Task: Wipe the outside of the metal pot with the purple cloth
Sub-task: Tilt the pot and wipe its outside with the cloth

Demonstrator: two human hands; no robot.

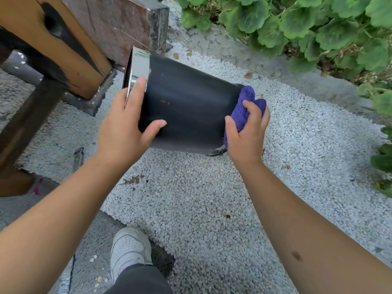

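I'm gripping the metal pot mid-frame at its rim with my left hand; my right hand, clutching the purple cloth, is wiping its base; next, probably the side.

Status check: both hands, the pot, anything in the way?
Left hand grips metal pot at its rim, held sideways. Right hand presses purple cloth against its base end. Nothing in the way.

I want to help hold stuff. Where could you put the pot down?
The white gravel below the metal pot, between the white shoe and the green plants, lies bare. It is crowded up left, where the wooden bench stands close to the left hand.
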